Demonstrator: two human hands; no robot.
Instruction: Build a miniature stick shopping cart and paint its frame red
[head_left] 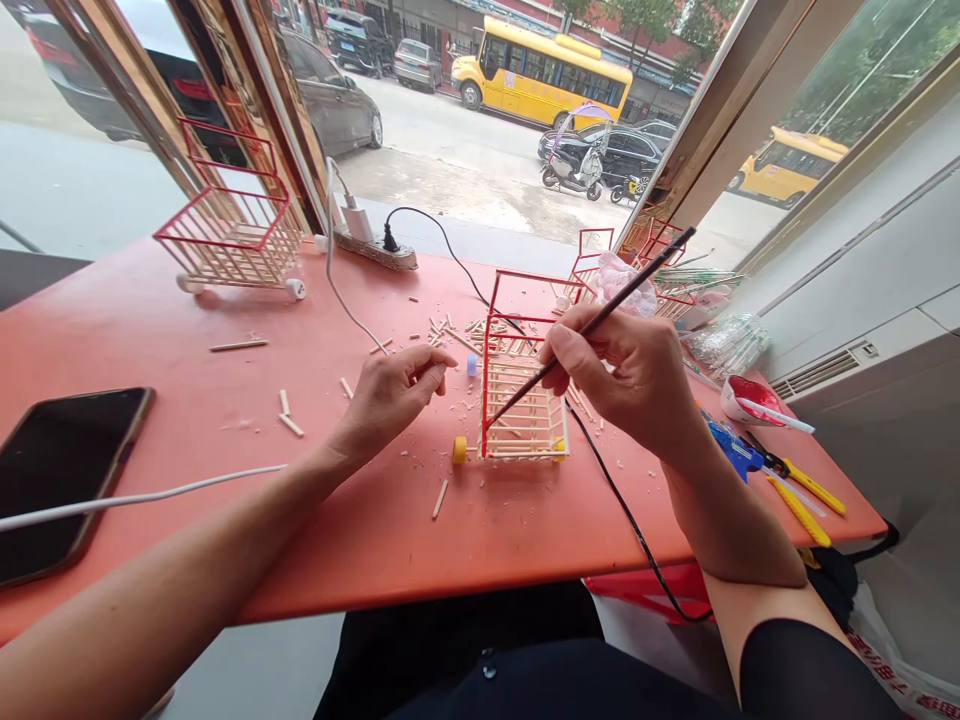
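**Brush at work on a little stick cart**

The stick cart (521,400) stood near the middle of the orange table (187,420), its frame red along the upper rails and bare pale wood lower down. A yellow wheel (459,450) sat at its lower left corner.

The right hand (626,375) hovered just right of the cart, clenched round a thin dark brush (600,318) in a pen grip. The brush slanted down leftward, with its tip inside the cart's basket.

The left hand (397,390) rested just left of the cart, apart from it. Its fingers curled in to meet the thumb (whether they pinched anything, I could not tell).

Stick offcuts (289,415) lay scattered on the table left of the cart and behind it.

Far behind and left of the cart stood a finished cart (229,235), red on white wheels. A power strip (375,250) lay behind the cart by the window. Well to the cart's left lay a phone (60,470), face up, with a white cable (150,493) running across it.

To the cart's right sat a paint dish (750,398) of red, then a blue glue gun (731,445) and yellow-handled cutters (806,495). A black cord (622,510) trailed from beside the cart off the near edge.
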